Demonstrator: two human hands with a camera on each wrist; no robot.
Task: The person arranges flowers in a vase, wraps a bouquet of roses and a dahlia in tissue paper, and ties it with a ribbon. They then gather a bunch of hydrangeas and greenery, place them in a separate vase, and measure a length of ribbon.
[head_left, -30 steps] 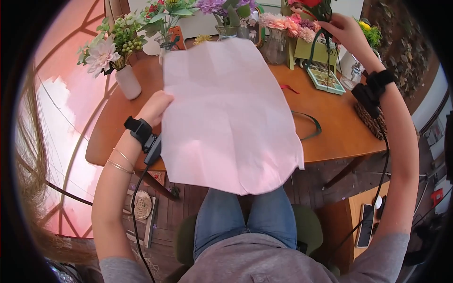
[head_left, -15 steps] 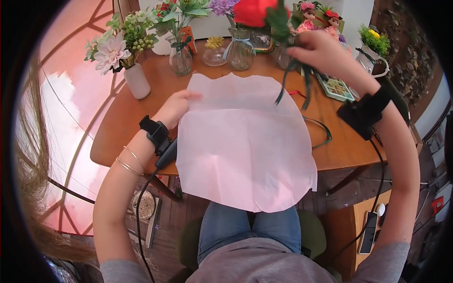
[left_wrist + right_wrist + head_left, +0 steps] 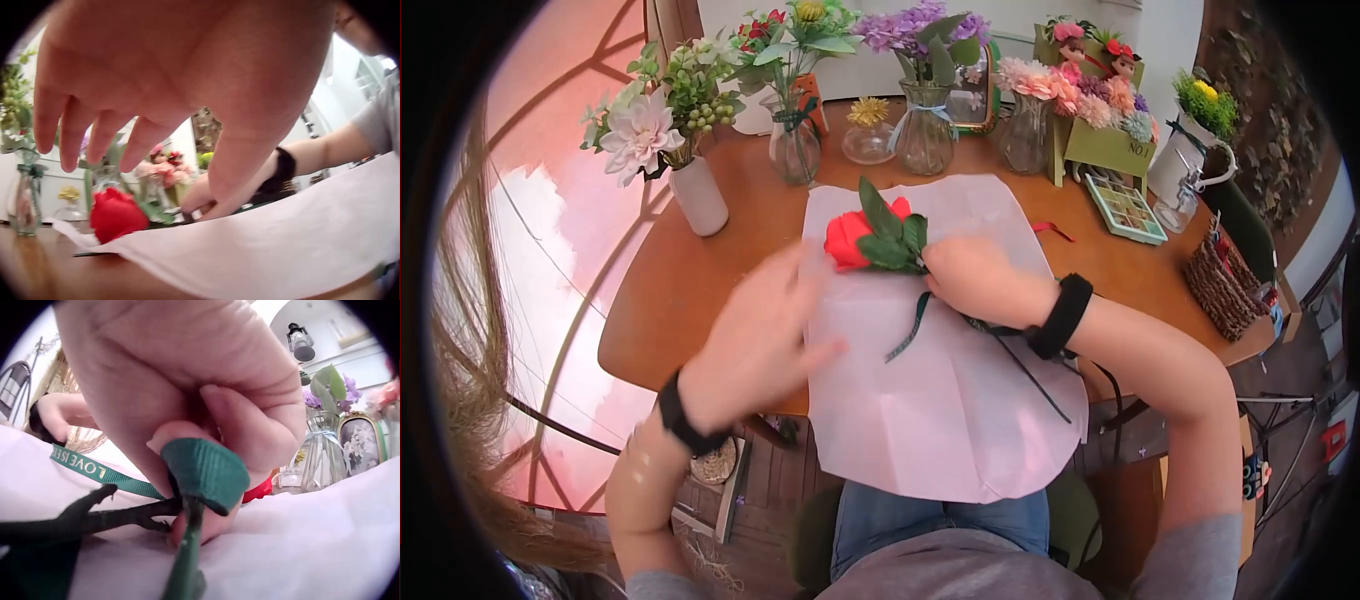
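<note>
My right hand (image 3: 985, 275) pinches the stems of a red artificial rose (image 3: 847, 242) with dark green leaves, its bloom pointing left. A green ribbon (image 3: 206, 472) with gold lettering is wrapped round the stems at my fingers, and its tails hang over the paper. The rose lies low over a large sheet of pale pink wrapping paper (image 3: 940, 410), spread over the table's front edge and partly over my lap. Left of the bloom, my left hand (image 3: 750, 335) is spread with straight fingers and holds nothing. In the left wrist view its fingers (image 3: 147, 140) hang above the rose.
Along the back of the wooden table (image 3: 665, 310) stand several vases, including a white vase (image 3: 698, 197) and a glass vase (image 3: 924, 130) of purple flowers. At right are a green compartment box (image 3: 1125, 208), a spray bottle (image 3: 1178, 205) and a woven basket (image 3: 1225, 285).
My right hand has brought the rose down from the upper right and laid it sideways over the paper. My left hand has released the paper's left edge and opened.
</note>
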